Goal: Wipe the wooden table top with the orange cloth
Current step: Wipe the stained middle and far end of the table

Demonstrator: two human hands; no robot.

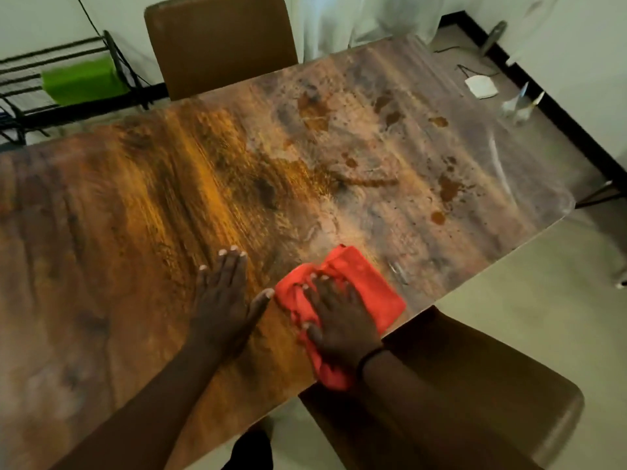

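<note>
Orange cloth (342,300) under right hand (339,320), wooden table top (135,215)

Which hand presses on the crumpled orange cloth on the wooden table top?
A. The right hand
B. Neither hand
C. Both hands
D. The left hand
A: the right hand lies spread on the crumpled orange cloth, while the left hand rests flat on the bare wooden table top beside it.

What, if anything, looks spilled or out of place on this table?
Brownish splotches and specks are scattered over the far right part of the wooden table top, looking like spilled liquid. The right hand presses the orange cloth near the front edge, short of them.
</note>
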